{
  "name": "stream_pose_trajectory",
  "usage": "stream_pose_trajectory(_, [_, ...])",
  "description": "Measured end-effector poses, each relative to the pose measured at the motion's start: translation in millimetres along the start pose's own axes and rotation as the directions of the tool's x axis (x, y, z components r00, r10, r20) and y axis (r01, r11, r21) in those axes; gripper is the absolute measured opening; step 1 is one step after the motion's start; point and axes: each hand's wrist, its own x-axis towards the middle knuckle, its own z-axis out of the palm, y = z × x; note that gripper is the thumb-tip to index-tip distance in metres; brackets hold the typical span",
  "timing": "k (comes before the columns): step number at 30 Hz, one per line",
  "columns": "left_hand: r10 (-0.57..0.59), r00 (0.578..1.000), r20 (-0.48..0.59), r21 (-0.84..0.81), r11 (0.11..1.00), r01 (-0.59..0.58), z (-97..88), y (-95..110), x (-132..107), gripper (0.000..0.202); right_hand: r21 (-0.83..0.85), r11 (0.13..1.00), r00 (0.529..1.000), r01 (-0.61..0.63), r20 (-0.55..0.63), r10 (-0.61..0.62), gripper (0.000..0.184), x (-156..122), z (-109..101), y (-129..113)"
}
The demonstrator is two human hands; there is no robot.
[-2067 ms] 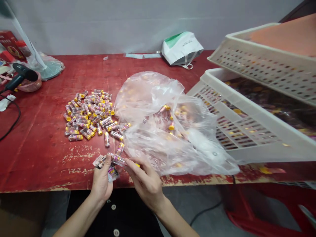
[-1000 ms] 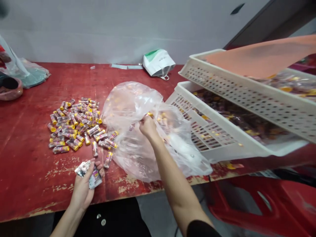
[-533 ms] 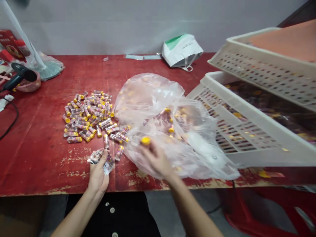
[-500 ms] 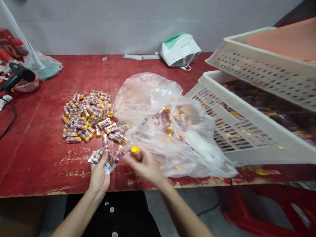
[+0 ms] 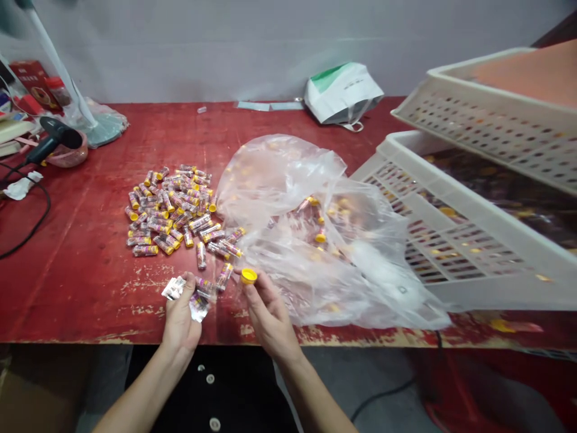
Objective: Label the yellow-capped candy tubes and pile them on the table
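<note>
Vs earlier frame, our right hand (image 5: pixel 270 322) is out of the clear plastic bag (image 5: pixel 288 240), in a narrow pinch on one round yellow cap (image 5: pixel 249 276), above the red wooden table (image 5: pixel 76 264). Our left hand (image 5: pixel 180 322) holds a few crumpled printed foil wrappers (image 5: pixel 198 308). Dozens of yellow-capped tubes (image 5: pixel 171 207) lie in one heap; two white perforated plastic crates (image 5: pixel 469 231) sit at right.
</note>
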Motion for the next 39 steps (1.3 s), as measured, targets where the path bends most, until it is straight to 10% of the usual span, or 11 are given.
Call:
stream_pose_trajectory(6, [-0.120, 0.988, 0.094, 0.028, 0.993, 0.117, 5.9, -1.9, -13.4, 0.014, 0.106, 0.994, 0.997, 0.022, -0.082, -0.013, 0.025, -11.7, 9.0, -0.6])
stream_pose_trajectory(12, [-0.077, 0.995, 0.065, 0.050, 0.996, 0.074, 1.9, -3.7, -17.9, 0.023, -0.125, 0.973, 0.948, 0.195, -0.232, -0.220, 0.032, -20.1, 5.0, 0.9])
stream_pose_trajectory(22, [-0.067, 0.984, 0.167, 0.183, 0.982, 0.036, -2.7, -4.4, -19.1, 0.044, -0.253, 0.911, 0.933, 0.326, 0.241, -0.267, 0.042, -17.2, -16.6, -3.6])
stream_pose_trajectory(30, [-0.061, 0.977, 0.206, 0.197, 0.980, 0.020, 4.2, -12.5, -12.5, 0.039, -0.165, 0.937, 0.950, 0.308, 0.002, -0.312, 0.032, -6.5, -2.0, 14.2])
stream_pose_trajectory(34, [-0.086, 0.980, 0.179, 0.173, 0.983, 0.055, 8.6, -4.7, 1.0, 0.022, -0.273, 0.919, 0.950, 0.285, -0.049, -0.309, 0.024, 27.1, -23.4, 13.1])
stream_pose_trajectory(39, [-0.108, 0.982, 0.158, 0.213, 0.974, 0.073, 7.0, 5.7, 14.6, 0.022, -0.704, 0.696, 0.911, 0.141, -0.182, -0.369, 0.023, 134.9, -92.2, -6.1])
